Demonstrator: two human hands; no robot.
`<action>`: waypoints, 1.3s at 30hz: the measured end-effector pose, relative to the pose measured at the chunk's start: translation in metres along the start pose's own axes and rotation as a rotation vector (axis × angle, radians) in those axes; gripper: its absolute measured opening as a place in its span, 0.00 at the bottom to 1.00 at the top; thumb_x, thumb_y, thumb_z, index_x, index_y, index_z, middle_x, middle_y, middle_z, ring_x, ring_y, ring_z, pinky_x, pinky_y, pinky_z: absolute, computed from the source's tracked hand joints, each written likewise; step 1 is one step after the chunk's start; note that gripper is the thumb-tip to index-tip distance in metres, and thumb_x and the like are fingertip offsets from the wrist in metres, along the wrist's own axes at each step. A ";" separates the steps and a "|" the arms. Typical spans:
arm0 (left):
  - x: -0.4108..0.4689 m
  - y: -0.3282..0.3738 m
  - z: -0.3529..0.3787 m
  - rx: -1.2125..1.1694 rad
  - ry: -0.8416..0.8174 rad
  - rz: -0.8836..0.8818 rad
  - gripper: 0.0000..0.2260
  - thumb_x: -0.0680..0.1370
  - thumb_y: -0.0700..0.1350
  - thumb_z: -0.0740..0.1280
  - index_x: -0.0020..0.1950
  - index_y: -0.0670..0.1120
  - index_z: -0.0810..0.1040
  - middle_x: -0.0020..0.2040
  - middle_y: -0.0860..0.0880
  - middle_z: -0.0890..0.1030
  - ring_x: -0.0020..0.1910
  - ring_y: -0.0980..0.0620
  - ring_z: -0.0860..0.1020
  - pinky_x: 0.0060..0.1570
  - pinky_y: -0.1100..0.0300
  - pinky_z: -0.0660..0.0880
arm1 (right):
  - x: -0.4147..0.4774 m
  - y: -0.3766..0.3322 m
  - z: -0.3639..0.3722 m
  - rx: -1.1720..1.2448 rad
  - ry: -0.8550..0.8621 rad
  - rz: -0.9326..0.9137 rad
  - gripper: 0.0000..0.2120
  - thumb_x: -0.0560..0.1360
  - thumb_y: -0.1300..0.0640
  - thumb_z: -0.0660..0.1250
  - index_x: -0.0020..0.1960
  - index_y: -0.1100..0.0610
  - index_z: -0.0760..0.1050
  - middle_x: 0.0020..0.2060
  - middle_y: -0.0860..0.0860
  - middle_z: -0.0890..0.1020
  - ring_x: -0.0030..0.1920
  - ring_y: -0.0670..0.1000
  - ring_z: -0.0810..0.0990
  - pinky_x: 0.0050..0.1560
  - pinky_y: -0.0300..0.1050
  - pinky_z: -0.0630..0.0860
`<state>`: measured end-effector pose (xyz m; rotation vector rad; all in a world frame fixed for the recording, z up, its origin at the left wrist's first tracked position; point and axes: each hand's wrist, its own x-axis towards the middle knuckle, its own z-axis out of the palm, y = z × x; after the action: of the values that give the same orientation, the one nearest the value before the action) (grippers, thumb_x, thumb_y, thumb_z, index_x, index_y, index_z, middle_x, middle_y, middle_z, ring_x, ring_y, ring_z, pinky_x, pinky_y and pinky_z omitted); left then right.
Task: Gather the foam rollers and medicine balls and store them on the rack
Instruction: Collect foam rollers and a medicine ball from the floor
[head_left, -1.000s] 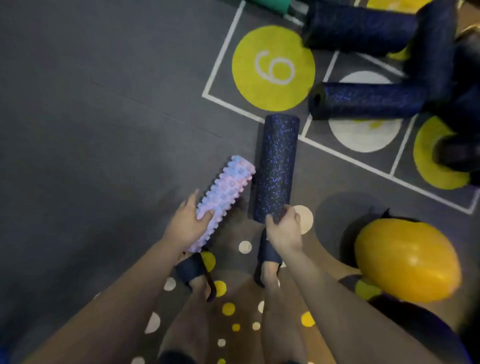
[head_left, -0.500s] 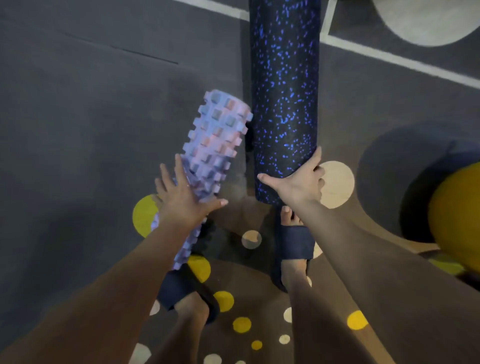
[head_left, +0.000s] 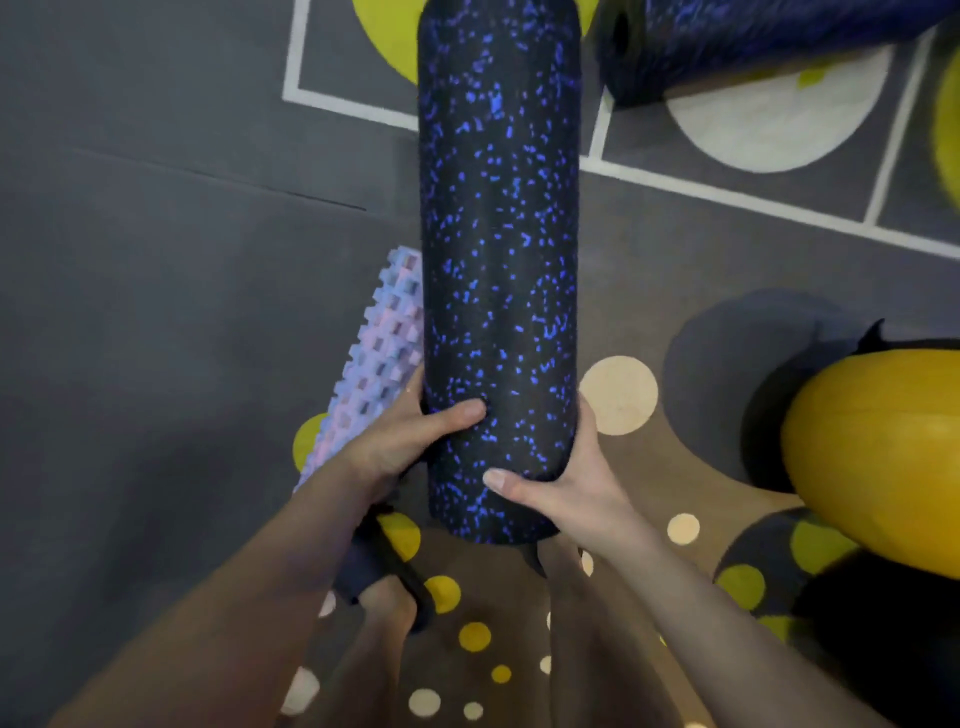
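- Clasping the black speckled roller (head_left: 498, 260) near its lower end with both grips.
- Left grip (head_left: 410, 447) curled round its left side, thumb across the front; right grip (head_left: 566, 483) wrapped round the right side.
- Lilac ridged roller (head_left: 379, 353) tucked behind the left grip, against the black one; held or not, cannot tell.
- Yellow ball (head_left: 883, 467) on the floor (head_left: 156, 312), right.

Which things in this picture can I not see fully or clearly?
Head view:
rack: not in the frame.
speckled roller: top end cut off by the upper edge.
left hand: its fingers hidden behind that roller, so its hold on the ridged roller is unclear.
yellow ball: cut by the right edge.
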<state>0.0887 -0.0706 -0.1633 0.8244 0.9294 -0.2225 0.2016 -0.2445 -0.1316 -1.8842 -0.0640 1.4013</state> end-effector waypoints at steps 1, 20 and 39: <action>-0.011 0.000 -0.004 -0.035 0.025 0.002 0.42 0.64 0.57 0.82 0.75 0.50 0.68 0.67 0.49 0.81 0.64 0.49 0.80 0.59 0.56 0.79 | 0.000 -0.009 0.000 -0.039 -0.053 0.003 0.62 0.53 0.37 0.85 0.77 0.39 0.53 0.68 0.37 0.73 0.69 0.41 0.74 0.69 0.52 0.74; -0.333 -0.133 0.148 -1.568 0.916 0.026 0.38 0.63 0.64 0.80 0.71 0.62 0.71 0.60 0.51 0.85 0.56 0.45 0.85 0.49 0.44 0.83 | -0.141 -0.077 0.160 -1.632 -1.245 -0.125 0.74 0.43 0.23 0.79 0.79 0.36 0.44 0.72 0.45 0.69 0.71 0.46 0.71 0.72 0.47 0.71; -0.271 -0.344 0.448 -2.174 1.395 0.318 0.20 0.84 0.45 0.64 0.73 0.62 0.71 0.71 0.54 0.76 0.63 0.55 0.76 0.55 0.58 0.74 | -0.330 0.208 0.050 -2.028 -1.460 -0.745 0.35 0.68 0.44 0.78 0.72 0.47 0.70 0.62 0.51 0.80 0.60 0.54 0.80 0.58 0.49 0.77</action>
<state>0.0315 -0.6691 0.0110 -1.1674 1.5068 1.6254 -0.0503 -0.5157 0.0016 -0.7204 -3.3155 1.6732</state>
